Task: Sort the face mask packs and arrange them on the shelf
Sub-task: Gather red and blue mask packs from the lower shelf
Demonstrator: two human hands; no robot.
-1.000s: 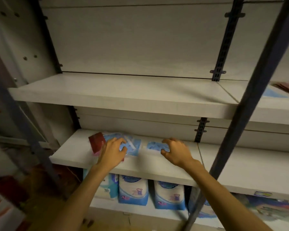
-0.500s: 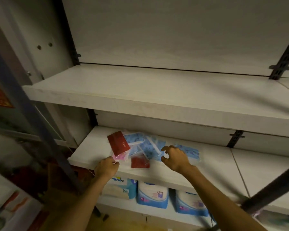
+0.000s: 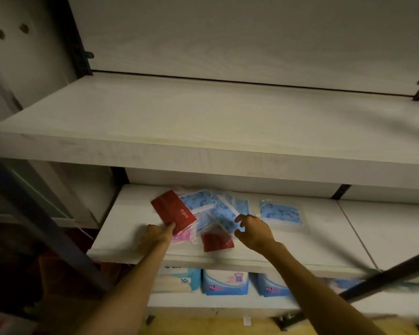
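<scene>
On the middle shelf a loose heap of blue patterned mask packs lies overlapped, a tilted red pack at its left. A smaller red pack lies nearer, a pink pack beside it, and one blue pack sits apart, right.

Blue-and-white packs stand in a row on the bottom level — one marked XL, another 52.
</scene>
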